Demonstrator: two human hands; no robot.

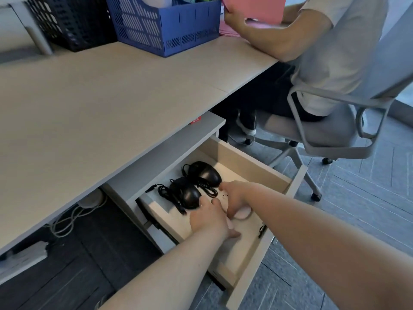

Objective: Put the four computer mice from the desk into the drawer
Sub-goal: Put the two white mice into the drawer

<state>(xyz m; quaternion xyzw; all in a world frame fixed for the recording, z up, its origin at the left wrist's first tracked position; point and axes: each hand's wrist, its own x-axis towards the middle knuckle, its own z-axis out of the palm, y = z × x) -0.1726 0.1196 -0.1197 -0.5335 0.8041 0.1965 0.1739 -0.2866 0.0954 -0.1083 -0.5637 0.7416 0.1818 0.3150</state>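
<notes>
Both hands (210,217) on mice in drawer (250,168)

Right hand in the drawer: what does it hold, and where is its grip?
The right hand grips a pale mouse from above, over its top.

The desk (100,104) is a plain pale beige. The open drawer (250,166) has light wood-coloured walls and a whitish floor. In it lie two glossy black mice, the far one (206,173) and the near one (186,194), each with a black cord. Under the right hand (234,198) shows a pale, perhaps pinkish-white, mouse (242,213). On the desk stand a blue crate (161,25) and a black crate (73,21), both with slotted lattice sides. The seated person's paper (254,7) is pink, the shirt (344,52) white, the chair (335,130) light grey. The floor (368,209) is grey with faint lines.
</notes>
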